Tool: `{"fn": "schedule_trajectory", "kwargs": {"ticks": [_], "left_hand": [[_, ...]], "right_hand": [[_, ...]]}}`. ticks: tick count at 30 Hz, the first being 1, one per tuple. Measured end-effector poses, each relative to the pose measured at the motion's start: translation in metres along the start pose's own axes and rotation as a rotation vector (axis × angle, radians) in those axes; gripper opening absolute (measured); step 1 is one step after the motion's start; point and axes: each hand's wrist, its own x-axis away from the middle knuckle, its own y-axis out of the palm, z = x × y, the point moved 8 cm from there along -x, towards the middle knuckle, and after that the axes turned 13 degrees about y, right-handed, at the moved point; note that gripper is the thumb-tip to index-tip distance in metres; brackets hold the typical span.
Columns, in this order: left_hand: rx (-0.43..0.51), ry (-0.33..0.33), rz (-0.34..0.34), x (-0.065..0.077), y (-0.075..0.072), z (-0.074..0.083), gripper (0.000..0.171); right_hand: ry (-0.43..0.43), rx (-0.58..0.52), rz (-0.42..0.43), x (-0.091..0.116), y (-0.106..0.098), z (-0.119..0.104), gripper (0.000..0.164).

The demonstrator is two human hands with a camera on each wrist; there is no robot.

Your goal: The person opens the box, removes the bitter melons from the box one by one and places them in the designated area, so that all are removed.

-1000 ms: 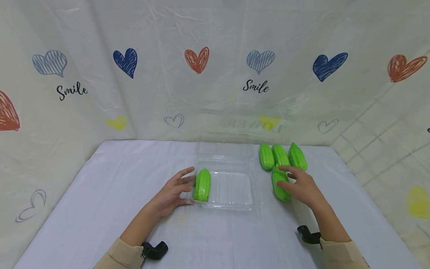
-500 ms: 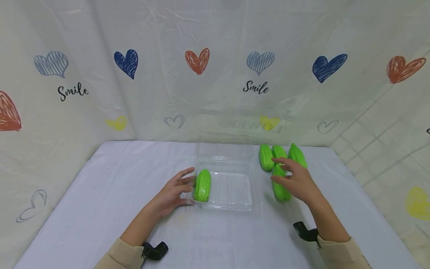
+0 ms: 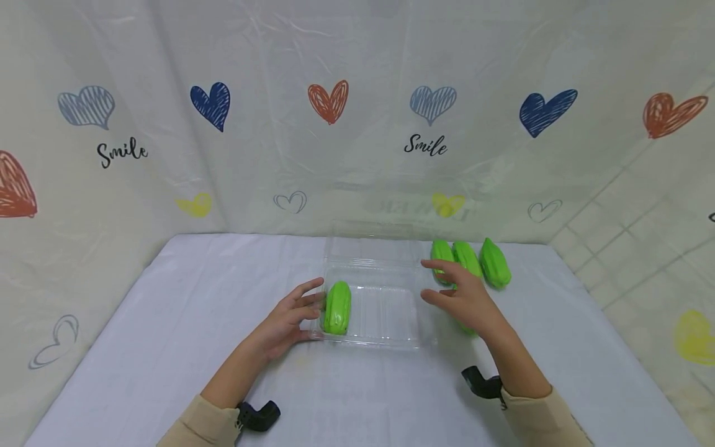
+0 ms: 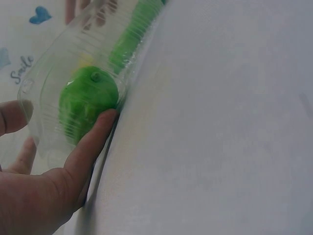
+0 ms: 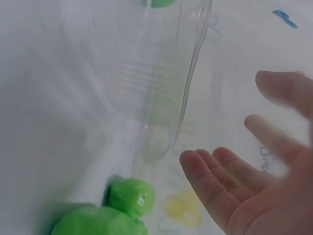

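A clear plastic clamshell box lies open on the table, its lid folded back. One bright green, ridged, oblong vegetable-like piece lies in its left end. My left hand holds the box by that end; in the left wrist view the thumb presses the plastic beside the green piece. Over the box's right side hovers my right hand, fingers spread and holding nothing. Beneath it, a matching green piece is mostly hidden in the head view. The right wrist view has two green pieces below the fingers.
Behind my right hand, near the table's back edge, lie more green pieces. A white cloth covers the table. A pale sheet printed with hearts hangs behind it. Black wrist-worn pieces stick out at both sleeves.
My right hand has moved off the nearest green piece and left toward the box, fingers spreading. The left hand, box and green pieces look unmoved.
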Motion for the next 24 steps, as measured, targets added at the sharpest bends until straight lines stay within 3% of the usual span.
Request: {"fn": "schedule_trajectory", "kwargs": {"ticks": [17, 24], "left_hand": [[-0.004, 0.003, -0.004, 0.000, 0.000, 0.001, 0.070], [-0.001, 0.004, -0.006, 0.000, 0.000, 0.000, 0.070]], "right_hand": [[0.009, -0.065, -0.058, -0.006, 0.034, -0.020, 0.053], [0.057, -0.112, -0.138, -0.009, 0.051, -0.024, 0.053]]}}
